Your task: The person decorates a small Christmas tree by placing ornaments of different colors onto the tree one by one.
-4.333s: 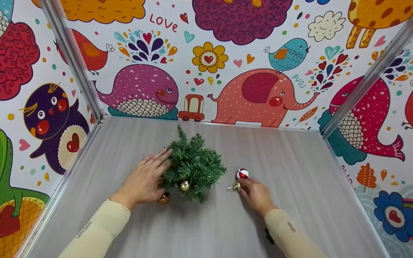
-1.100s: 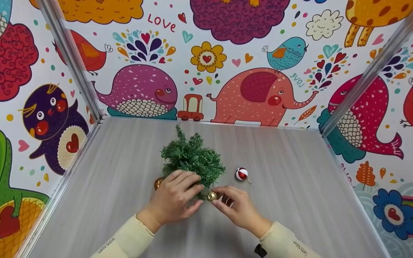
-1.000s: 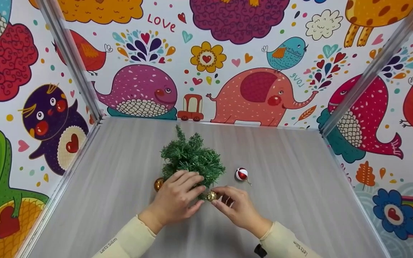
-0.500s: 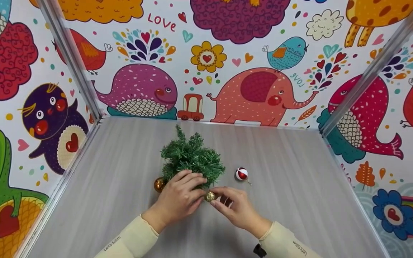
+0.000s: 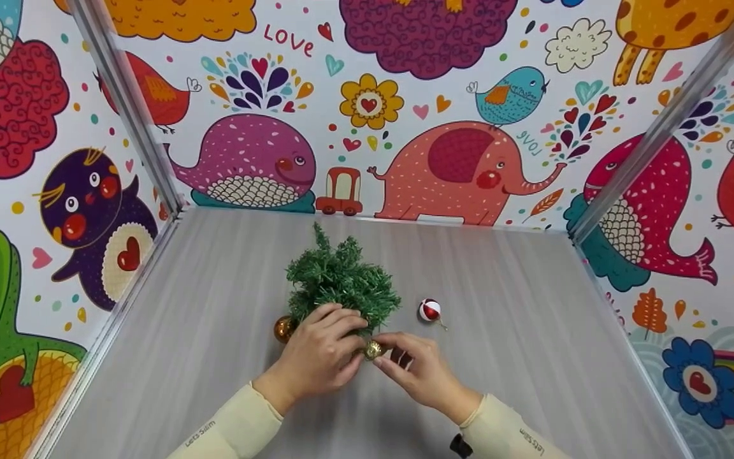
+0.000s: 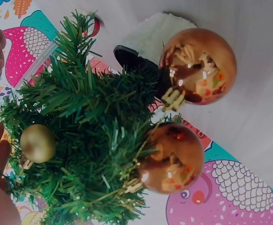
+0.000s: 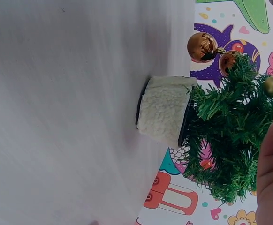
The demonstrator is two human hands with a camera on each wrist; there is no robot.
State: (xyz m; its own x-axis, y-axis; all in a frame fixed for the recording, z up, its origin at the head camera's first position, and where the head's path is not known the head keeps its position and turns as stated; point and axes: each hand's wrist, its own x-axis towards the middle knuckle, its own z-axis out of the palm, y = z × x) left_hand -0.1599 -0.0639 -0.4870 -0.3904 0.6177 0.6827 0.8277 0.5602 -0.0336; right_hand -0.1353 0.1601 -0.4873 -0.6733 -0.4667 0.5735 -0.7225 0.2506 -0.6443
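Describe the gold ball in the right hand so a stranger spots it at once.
Find the green tree on the gray table. At its near right edge, the right hand pinches a small, speckled gold ball. Its textured surface sets it apart from the smooth gold ball and shiny copper balls on the tree.

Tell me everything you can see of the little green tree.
The small green tree has bushy, tinsel-like needles that look artificial. It stands upright on the grey table, its whitish, fleecy-looking base edged in dark bands. Two shiny copper-coloured balls and a smaller gold ball hang on it. The left hand is at its near side, apparently touching the needles, while the right hand pinches a glittery gold ball close to it; whether that ball touches the branches is hard to tell.
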